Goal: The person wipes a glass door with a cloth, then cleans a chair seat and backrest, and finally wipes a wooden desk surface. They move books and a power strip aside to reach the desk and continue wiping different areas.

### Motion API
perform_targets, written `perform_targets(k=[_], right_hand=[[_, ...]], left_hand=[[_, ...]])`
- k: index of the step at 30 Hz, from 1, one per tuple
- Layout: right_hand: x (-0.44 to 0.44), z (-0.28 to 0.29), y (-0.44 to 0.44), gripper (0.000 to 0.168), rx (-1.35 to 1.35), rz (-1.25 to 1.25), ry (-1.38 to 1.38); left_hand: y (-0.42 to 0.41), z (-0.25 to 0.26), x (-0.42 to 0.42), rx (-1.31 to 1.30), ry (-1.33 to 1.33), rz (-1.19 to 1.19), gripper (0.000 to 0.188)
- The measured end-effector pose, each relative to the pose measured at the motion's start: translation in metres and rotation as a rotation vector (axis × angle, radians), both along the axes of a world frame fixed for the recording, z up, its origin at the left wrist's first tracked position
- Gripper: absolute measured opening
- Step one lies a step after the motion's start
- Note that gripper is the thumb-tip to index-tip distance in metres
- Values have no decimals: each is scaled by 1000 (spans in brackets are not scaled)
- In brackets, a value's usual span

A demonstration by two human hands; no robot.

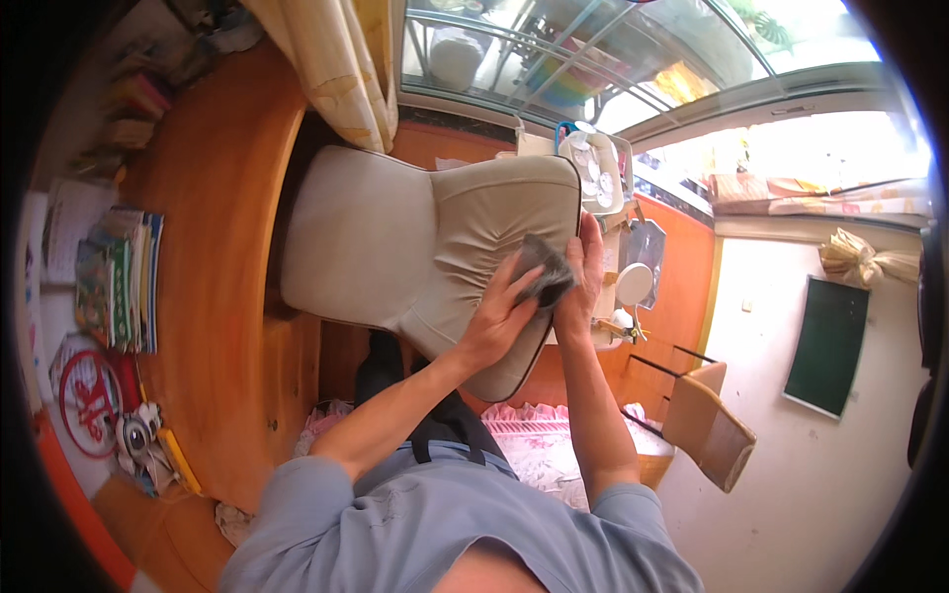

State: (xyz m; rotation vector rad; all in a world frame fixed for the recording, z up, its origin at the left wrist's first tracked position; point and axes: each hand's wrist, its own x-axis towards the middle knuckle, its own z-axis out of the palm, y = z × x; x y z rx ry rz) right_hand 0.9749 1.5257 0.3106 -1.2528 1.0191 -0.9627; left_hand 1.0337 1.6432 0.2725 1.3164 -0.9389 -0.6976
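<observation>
A beige upholstered chair with dark piping fills the middle of the view, its smooth seat (359, 233) towards the wooden desk. Its backrest (511, 189) has gathered creases across the cover. My left hand (504, 311) presses a dark grey cloth (546, 270) against the backrest near its outer edge. The cloth and fingertips are slightly blurred. At that same edge, my right hand (583, 278) grips the backrest, thumb towards the front; some of its fingers are hidden behind the edge. The cloth reaches close to the right thumb.
On the wooden desk (215, 200) stand several books (122, 278) and a toy figure (141, 437). A curtain (341, 74) hangs beside the window. Behind the backrest is a white tray (593, 174) with round pieces. A wooden chair (708, 426) and a bed with pink frills (530, 445) lie to the right.
</observation>
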Motion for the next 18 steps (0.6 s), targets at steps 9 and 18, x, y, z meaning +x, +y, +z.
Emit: perform_targets(k=[9,18], right_hand=[[-1,6,0,34,-216,-81,454],[9,8,-2,33,-224,-87,377]], left_hand=[[-38,-50,29,-1,-348,77,48],[-122,7,68,-142,-136,146,45]])
